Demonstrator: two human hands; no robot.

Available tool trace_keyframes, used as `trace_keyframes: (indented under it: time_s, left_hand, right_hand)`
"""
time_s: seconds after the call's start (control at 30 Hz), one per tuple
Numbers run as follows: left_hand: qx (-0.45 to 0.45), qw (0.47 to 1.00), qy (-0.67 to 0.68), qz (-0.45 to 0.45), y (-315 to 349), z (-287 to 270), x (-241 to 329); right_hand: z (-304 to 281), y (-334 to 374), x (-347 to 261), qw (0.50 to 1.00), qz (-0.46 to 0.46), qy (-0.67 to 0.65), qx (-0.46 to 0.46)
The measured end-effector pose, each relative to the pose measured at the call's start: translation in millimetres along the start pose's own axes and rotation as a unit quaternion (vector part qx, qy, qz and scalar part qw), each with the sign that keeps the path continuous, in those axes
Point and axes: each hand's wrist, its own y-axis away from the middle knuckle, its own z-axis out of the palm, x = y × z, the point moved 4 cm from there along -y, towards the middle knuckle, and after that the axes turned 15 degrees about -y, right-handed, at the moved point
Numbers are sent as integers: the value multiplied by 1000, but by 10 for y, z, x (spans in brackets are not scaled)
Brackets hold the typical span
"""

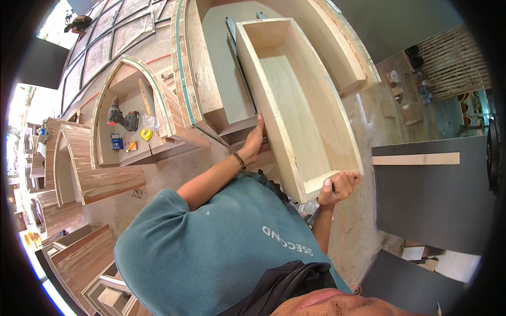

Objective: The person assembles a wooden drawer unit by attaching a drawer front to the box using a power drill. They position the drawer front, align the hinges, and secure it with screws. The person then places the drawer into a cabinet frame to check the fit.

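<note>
"Where's the drawer box?"

"The pale wooden drawer box (303,105) is in the middle, open side up. Its far end reaches over the large wooden cabinet (216,100), and its near end comes close to the person's teal shirt (221,231)."

"What is each hand doing?"

"The right hand (340,188) has its fingers curled over the near end at the right corner, gripping the panel there. The left hand (254,145), with a beaded bracelet (239,160) at the wrist, is at the left side, its thumb pointing up along the wall. The drawer box hides most of its other fingers, so I can't tell whether they are closed."

"Anything metal beside it?"

"Yes, a long drawer slide (241,68), just left of the drawer box, running from the far end toward the left hand."

"And farther left?"

"A smaller arched cabinet (174,118), lying with its opening up. Inside it are a red-and-black cordless drill (124,117), a thin wooden stick (145,97), a clear plastic bag (151,122), a yellow tape measure (146,135) and a small blue pack (116,141)."

"What's off to the right?"

"A broad dark panel (432,200), with a pale wood strip (416,159) lying across its far part."
</note>
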Motion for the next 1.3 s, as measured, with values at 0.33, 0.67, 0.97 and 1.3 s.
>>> trace_keyframes:
  time_s: [0.33, 0.67, 0.97, 1.3]
  left_hand:
    - [-19, 999, -9, -42, -187, 126, -110]
    - [57, 998, 8, 3, -195, 96, -34]
    - [-23, 1000, -2, -10, -277, -99, -213]
    - [130, 857, -439, 235, 985, 88, 235]
  right_hand:
    - [-115, 111, 239, 999, 8, 31, -15]
    - [-50, 126, 335, 999, 10, 27, -13]
    - [90, 100, 341, 1000, -8, 16, -11]
    - [189, 40, 383, 999, -25, 31, -7]
